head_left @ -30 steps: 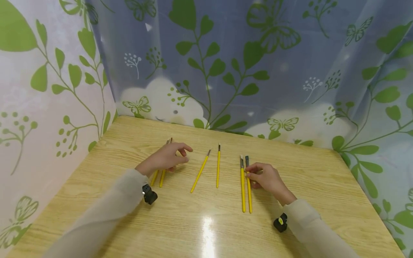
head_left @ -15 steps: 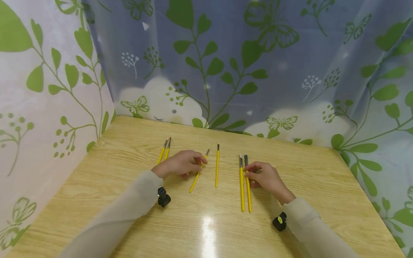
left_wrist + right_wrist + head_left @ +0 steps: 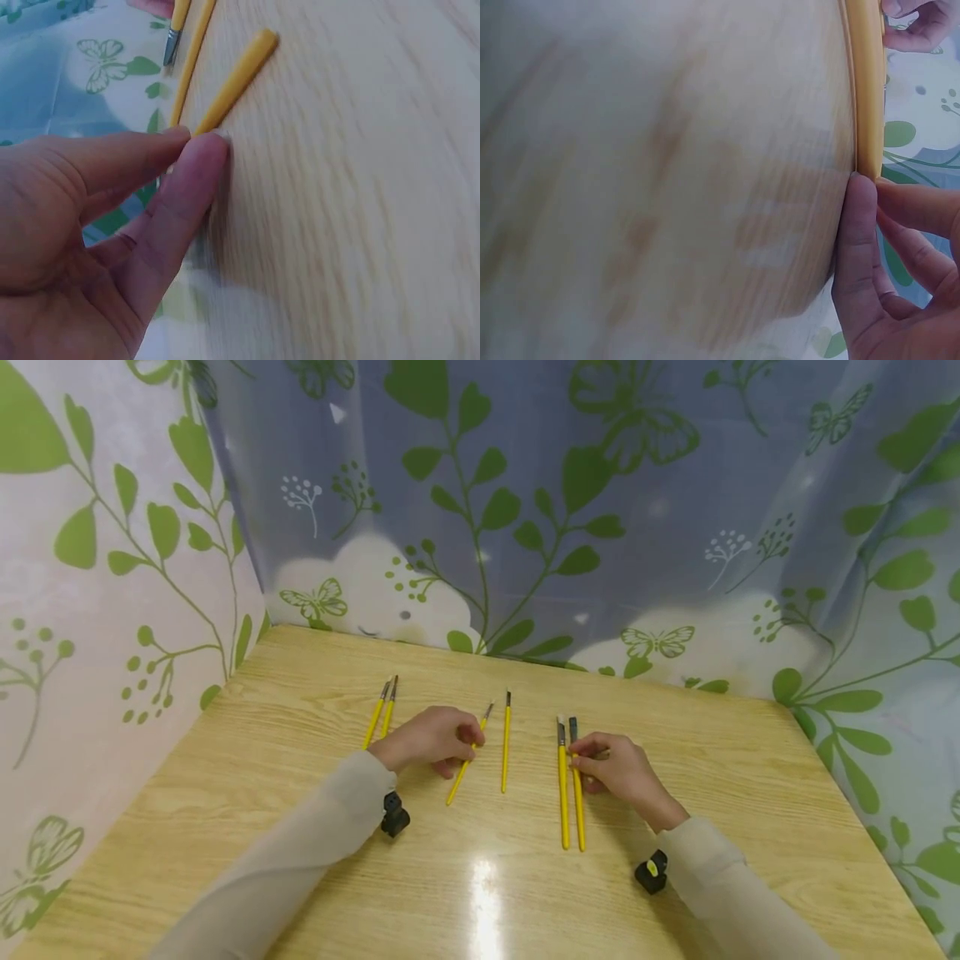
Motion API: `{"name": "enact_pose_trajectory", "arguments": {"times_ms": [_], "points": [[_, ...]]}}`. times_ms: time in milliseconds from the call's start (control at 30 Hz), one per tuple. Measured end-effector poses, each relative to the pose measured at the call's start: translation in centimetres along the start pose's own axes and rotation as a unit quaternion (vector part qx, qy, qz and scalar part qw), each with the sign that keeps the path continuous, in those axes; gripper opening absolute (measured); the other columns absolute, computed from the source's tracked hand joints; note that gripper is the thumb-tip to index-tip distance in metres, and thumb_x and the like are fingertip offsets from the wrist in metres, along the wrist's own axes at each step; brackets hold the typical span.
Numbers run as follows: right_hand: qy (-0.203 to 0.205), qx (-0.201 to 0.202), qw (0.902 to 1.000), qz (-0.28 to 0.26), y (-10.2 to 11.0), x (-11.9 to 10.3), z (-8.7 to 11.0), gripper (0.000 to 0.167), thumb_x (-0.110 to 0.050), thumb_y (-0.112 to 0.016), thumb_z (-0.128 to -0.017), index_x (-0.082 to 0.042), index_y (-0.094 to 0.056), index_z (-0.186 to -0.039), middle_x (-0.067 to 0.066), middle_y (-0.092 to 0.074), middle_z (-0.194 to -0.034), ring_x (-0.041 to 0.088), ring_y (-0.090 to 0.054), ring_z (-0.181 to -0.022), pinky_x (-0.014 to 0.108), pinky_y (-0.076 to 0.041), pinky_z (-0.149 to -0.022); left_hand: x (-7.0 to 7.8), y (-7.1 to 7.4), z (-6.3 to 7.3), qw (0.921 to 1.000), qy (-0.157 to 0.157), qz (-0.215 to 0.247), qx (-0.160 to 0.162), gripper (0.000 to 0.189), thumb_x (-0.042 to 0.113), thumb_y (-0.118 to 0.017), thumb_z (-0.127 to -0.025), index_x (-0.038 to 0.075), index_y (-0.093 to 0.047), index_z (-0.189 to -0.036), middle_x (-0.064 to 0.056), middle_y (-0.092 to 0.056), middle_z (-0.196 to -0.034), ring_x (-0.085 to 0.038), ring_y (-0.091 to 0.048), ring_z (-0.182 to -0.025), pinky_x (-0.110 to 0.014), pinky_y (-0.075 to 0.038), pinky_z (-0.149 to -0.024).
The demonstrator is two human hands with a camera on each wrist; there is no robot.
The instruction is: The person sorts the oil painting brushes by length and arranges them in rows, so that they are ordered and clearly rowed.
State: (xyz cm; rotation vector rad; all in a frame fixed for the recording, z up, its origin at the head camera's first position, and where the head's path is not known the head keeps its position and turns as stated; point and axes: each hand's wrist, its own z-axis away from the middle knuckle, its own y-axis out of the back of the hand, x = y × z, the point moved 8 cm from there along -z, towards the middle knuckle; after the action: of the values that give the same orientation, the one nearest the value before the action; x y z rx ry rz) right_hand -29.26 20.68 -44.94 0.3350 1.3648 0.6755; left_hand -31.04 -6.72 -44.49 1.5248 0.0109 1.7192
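My left hand (image 3: 437, 737) pinches a slim yellow paintbrush (image 3: 459, 783) between thumb and finger; the brush slants, its bristles pointing away from me. In the left wrist view its rounded yellow handle end (image 3: 244, 75) sticks out past the fingertips. My right hand (image 3: 617, 770) pinches a flat, dark-bristled paintbrush (image 3: 579, 818) near its ferrule. Right beside that one lies a pale-bristled paintbrush (image 3: 563, 802), nearly parallel. Between the hands a thin dark-tipped paintbrush (image 3: 506, 743) lies on the table. Only a yellow handle (image 3: 866, 90) shows above the fingers in the right wrist view.
Two more paintbrushes (image 3: 379, 712) lie at the left, their lower ends hidden behind my left hand and wrist. The wooden table (image 3: 675, 910) meets a leaf-and-butterfly patterned curtain (image 3: 525, 527) at its back and sides.
My left hand has moved right, away from the two left brushes, and its fingers have closed on the slanted paintbrush. The right hand keeps its pinch in about the same place.
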Motion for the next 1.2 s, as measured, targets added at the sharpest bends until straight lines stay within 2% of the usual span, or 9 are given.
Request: {"name": "enact_pose_trajectory", "arguments": {"times_ms": [200, 333, 400, 467, 567, 733, 800, 967, 1200], "points": [[-0.006, 0.000, 1.0000, 0.001, 0.0, 0.1, -0.1, 0.023, -0.013, -0.071, -0.108, -0.004, -0.076, -0.129, 0.015, -0.077, -0.121, 0.015, -0.073, -0.089, 0.031, -0.067, -0.073, 1.1, -0.5, -0.1, 0.9985, 0.030, -0.032, 0.034, 0.012, 0.001, -0.071, -0.103, 0.004, -0.073, -0.115, -0.007, -0.069, -0.089, -0.015, -0.064, -0.062, -0.027, -0.062, -0.060], [-0.005, 0.000, 1.0000, 0.000, 0.1, 0.1, -0.1, 0.023, -0.013, -0.070, -0.108, -0.004, -0.076, -0.129, 0.015, -0.076, -0.122, 0.014, -0.073, -0.090, 0.031, -0.067, -0.074, 2.1, -0.8, -0.3, 0.9915, 0.040, -0.107, 0.062, 0.005, 0.003, -0.072, -0.101, 0.005, -0.072, -0.105, -0.006, -0.068, -0.079, -0.015, -0.067, -0.056, -0.025, -0.059, -0.059], [-0.003, 0.000, 1.0000, 0.000, 0.2, 0.0, -0.1, 0.023, -0.013, -0.070, -0.108, -0.004, -0.075, -0.129, 0.016, -0.076, -0.122, 0.015, -0.073, -0.090, 0.031, -0.067, -0.074, 2.5, -0.8, -0.4, 0.9859, 0.041, -0.145, 0.073, 0.003, 0.005, -0.073, -0.101, 0.006, -0.070, -0.101, -0.005, -0.069, -0.081, -0.015, -0.069, -0.055, -0.024, -0.057, -0.060], [-0.003, 0.001, 1.0000, -0.001, 0.2, 0.0, -0.1, 0.023, -0.014, -0.071, -0.108, -0.004, -0.076, -0.129, 0.016, -0.076, -0.122, 0.015, -0.073, -0.090, 0.031, -0.067, -0.073, 2.6, -0.8, -0.6, 0.9829, 0.041, -0.160, 0.081, 0.004, 0.006, -0.074, -0.100, 0.007, -0.070, -0.099, -0.004, -0.068, -0.085, -0.015, -0.070, -0.055, -0.024, -0.056, -0.060], [0.000, 0.000, 1.0000, 0.001, 0.1, -0.1, -0.1, 0.025, -0.015, -0.072, -0.108, -0.004, -0.076, -0.129, 0.017, -0.076, -0.121, 0.015, -0.073, -0.089, 0.031, -0.067, -0.073, 2.2, -0.9, -0.8, 0.9862, 0.043, -0.135, 0.085, 0.005, 0.007, -0.074, -0.101, 0.008, -0.069, -0.101, -0.006, -0.069, -0.087, -0.015, -0.068, -0.054, -0.025, -0.056, -0.058], [0.000, -0.003, 1.0000, 0.003, -0.1, -0.1, 0.0, 0.026, -0.015, -0.073, -0.107, -0.003, -0.075, -0.130, 0.018, -0.076, -0.120, 0.016, -0.073, -0.086, 0.033, -0.067, -0.073, 1.5, -0.9, -1.3, 0.9953, 0.028, -0.051, 0.078, 0.012, 0.003, -0.071, -0.102, 0.006, -0.073, -0.114, -0.009, -0.071, -0.091, -0.013, -0.063, -0.056, -0.024, -0.057, -0.057], [0.000, -0.004, 1.0000, 0.003, -0.2, -0.1, 0.0, 0.026, -0.015, -0.073, -0.107, -0.003, -0.076, -0.130, 0.018, -0.075, -0.119, 0.016, -0.072, -0.085, 0.033, -0.067, -0.073, 1.3, -1.0, -1.5, 0.9972, 0.020, -0.015, 0.071, 0.017, 0.002, -0.071, -0.102, 0.004, -0.074, -0.119, -0.009, -0.071, -0.097, -0.013, -0.063, -0.060, -0.024, -0.059, -0.059], [0.001, -0.005, 1.0000, 0.004, -0.2, -0.1, 0.0, 0.026, -0.015, -0.073, -0.107, -0.003, -0.075, -0.130, 0.018, -0.075, -0.119, 0.016, -0.072, -0.085, 0.033, -0.067, -0.073, 1.0, -1.0, -2.0, 0.9968, 0.011, 0.047, 0.064, 0.023, 0.002, -0.073, -0.103, 0.002, -0.073, -0.126, -0.011, -0.070, -0.111, -0.013, -0.066, -0.069, -0.026, -0.064, -0.064], [-0.005, -0.004, 1.0000, 0.002, -0.1, -0.2, 0.1, 0.026, -0.014, -0.072, -0.107, -0.002, -0.075, -0.130, 0.018, -0.075, -0.119, 0.016, -0.072, -0.085, 0.032, -0.067, -0.072, 1.1, -1.2, -2.4, 0.9942, 0.010, 0.083, 0.069, 0.023, 0.002, -0.071, -0.104, 0.001, -0.072, -0.127, -0.013, -0.070, -0.115, -0.014, -0.066, -0.070, -0.026, -0.064, -0.066]]}}
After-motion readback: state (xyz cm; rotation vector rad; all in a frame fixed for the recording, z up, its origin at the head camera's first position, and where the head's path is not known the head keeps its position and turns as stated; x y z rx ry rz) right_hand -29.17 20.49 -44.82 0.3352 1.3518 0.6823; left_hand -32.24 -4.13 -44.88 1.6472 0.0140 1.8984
